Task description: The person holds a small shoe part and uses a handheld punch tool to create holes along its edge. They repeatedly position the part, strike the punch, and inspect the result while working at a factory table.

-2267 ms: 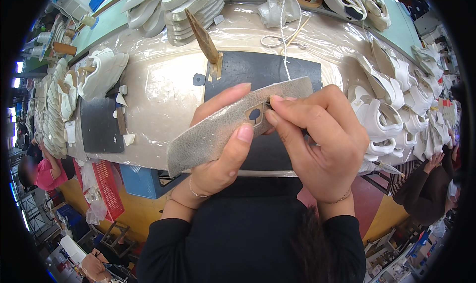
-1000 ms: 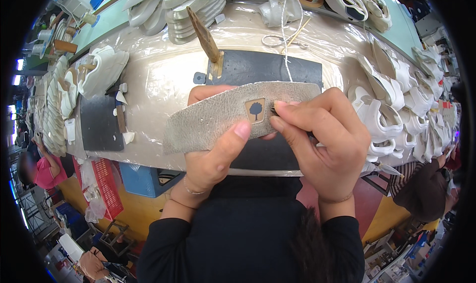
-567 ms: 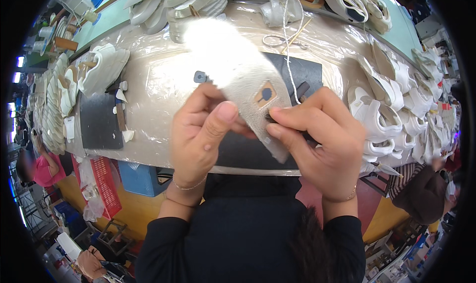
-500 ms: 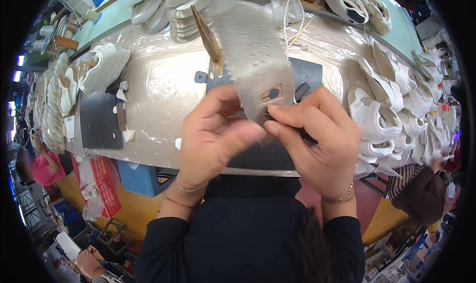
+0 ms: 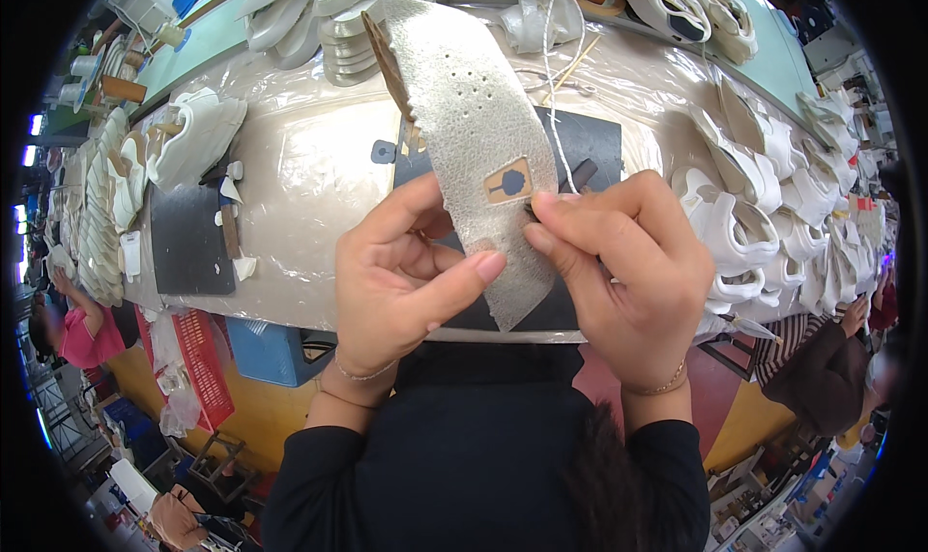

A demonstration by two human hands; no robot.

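A silver-grey leather shoe upper piece with small punched holes stands upright before me. Its lower part has a rectangular cutout showing tan backing and a dark tree-like shape. My left hand grips the piece, its thumb on the front face and its fingers partly hidden behind. Beside the cutout, my right hand has thumb and forefinger pinched at the piece's right edge; what they hold is too small to make out. A white thread runs down to this right hand.
On the plastic-covered table lie a black mat under my hands and another dark mat at left. White shoes crowd the right side, more shoe uppers the left. Scissors lie behind the piece. Other people sit at both sides.
The upper piece was blurred by motion and now stands still, tilted more to the left, its lower tip showing. My left thumb has shifted slightly left. The right hand stays pinched by the cutout.
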